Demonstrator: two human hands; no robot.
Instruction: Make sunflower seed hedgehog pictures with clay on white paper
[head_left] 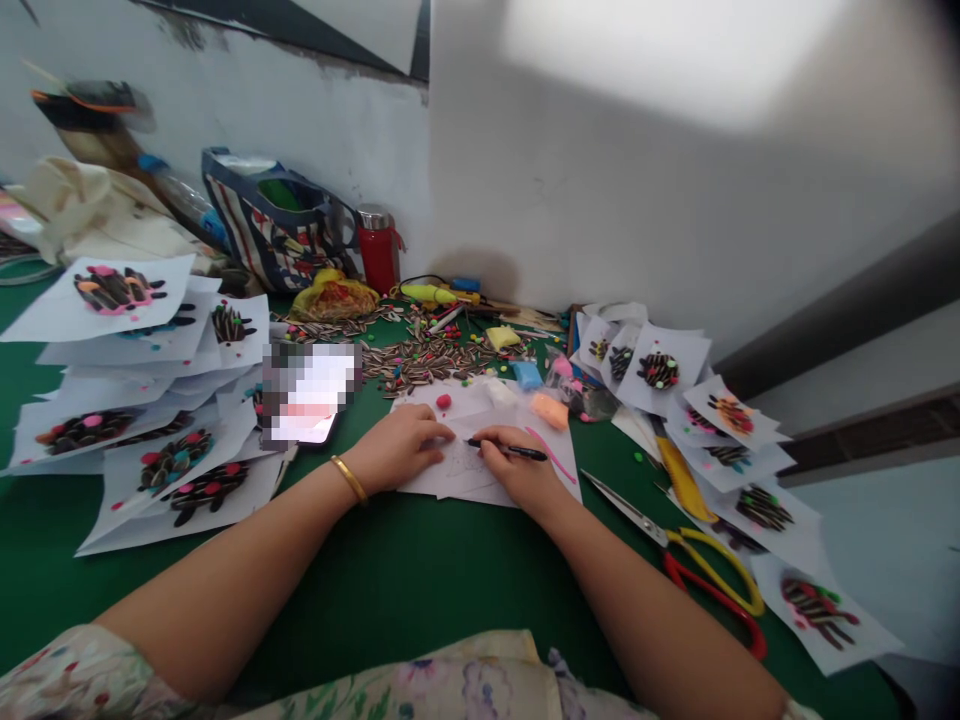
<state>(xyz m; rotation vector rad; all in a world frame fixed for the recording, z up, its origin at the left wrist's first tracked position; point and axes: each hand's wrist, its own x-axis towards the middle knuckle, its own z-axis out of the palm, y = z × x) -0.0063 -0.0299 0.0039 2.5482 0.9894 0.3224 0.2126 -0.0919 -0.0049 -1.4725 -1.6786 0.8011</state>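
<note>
My right hand (517,465) is closed around a black pen (527,453), its tip close to the white paper (420,480). Faint drawn lines show on the sheet below the pen. Flat on the left part of the same paper, my left hand (401,445) rests with fingers stretched out and holds nothing. A red ball of clay (443,401) lies just beyond its fingers. Past my right hand are an orange clay packet (550,411), a blue packet (527,376) and a pink strip (551,455) on the paper.
Paper stacks with seed-decorated pictures stand left (180,460) and right (757,510). Scissors (667,535) lie beside my right forearm. A phone (311,395) sits left of the paper. Sunflower seeds (435,360), a red flask (377,250) and a striped bag (262,220) are at the back.
</note>
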